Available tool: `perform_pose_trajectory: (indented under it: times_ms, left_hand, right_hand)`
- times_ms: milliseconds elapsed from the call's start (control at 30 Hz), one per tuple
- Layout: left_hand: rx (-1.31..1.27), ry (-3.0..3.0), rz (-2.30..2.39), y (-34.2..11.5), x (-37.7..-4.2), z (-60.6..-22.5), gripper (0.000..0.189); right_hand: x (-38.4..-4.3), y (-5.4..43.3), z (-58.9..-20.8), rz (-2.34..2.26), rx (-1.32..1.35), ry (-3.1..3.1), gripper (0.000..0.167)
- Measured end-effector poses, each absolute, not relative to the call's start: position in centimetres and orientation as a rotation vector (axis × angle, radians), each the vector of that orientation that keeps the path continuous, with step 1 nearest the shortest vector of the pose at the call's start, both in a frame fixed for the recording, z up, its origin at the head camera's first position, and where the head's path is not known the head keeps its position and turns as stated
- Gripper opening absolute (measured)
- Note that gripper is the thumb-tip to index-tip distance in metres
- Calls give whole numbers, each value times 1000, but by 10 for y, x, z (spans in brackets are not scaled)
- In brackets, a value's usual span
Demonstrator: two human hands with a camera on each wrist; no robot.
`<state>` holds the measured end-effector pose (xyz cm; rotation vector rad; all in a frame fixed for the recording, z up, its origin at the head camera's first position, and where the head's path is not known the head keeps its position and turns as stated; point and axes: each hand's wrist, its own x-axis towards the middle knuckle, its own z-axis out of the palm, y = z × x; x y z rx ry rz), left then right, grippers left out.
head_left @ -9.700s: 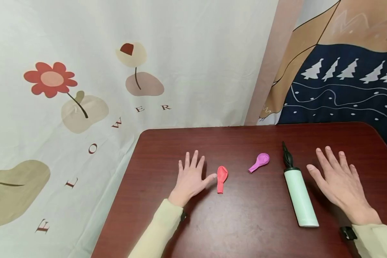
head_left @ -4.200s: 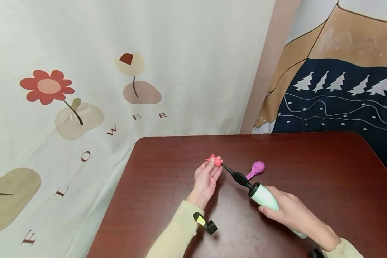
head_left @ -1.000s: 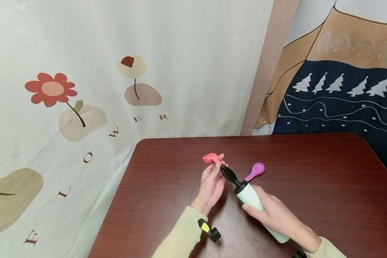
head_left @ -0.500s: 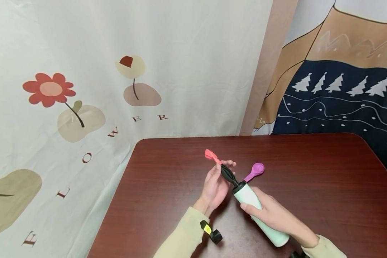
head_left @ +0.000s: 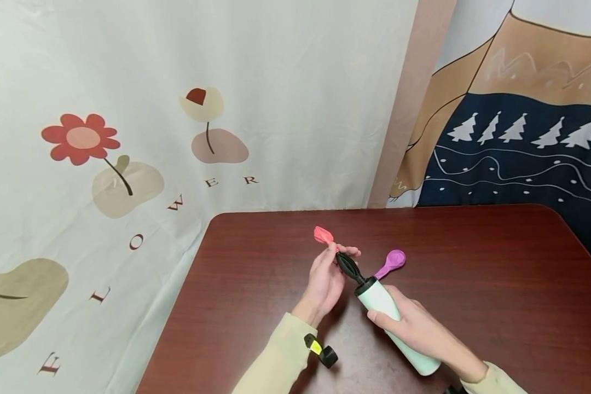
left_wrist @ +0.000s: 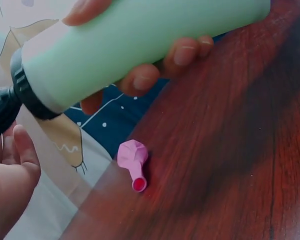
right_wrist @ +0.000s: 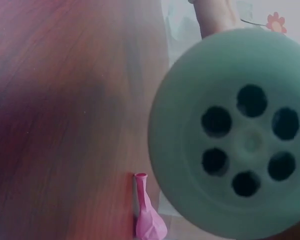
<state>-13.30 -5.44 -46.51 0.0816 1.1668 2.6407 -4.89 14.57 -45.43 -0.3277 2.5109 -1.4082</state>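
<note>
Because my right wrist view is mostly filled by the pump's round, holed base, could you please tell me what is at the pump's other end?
Observer: The head view shows a limp red balloon at the tip of the black nozzle.
Operator: Thank you; is anything holding that balloon?
Observer: Yes, the left hand pinches it close to the nozzle.
Operator: And what is supporting the pump itself?
Observer: The right hand grips the pump around its pale green body.

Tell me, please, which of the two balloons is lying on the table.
The purple balloon lies on the table; the red balloon is held at the black nozzle by the left hand.
</note>
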Motion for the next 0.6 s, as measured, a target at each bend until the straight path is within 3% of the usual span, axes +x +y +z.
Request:
perform_pose_trajectory:
  times_ms: [333,600]
  left_hand:
    - [183,1070,2643,-43,-129,-470,29]
    - [-92,1123,2758,-27,-125,-469,25]
  right_hand:
    - [-48,143,-454,-1391,-297,2552,53]
    - [-51,138,-452,-1407,-298,2506,54]
